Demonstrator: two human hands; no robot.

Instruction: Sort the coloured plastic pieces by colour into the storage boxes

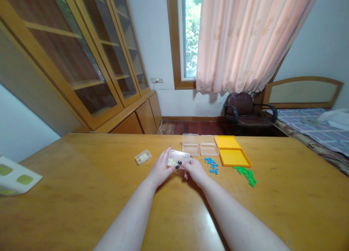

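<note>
Both my hands hold one small clear plastic box (178, 157) with pale yellow pieces inside, tilted above the wooden table (81, 193). My left hand (160, 168) grips its left end, fingers curled round it. My right hand (194, 169) pinches its right end. Just beyond it lies an open clear box (200, 146) with its lid flat. A second small closed clear box (143, 157) sits to the left of my hands.
An open yellow box (231, 152) lies right of the clear one. Several blue pieces (212, 166) and several green pieces (247, 174) are scattered near it. A white sheet with green patches (16, 176) is at the table's left edge. A chair (245, 113) stands behind.
</note>
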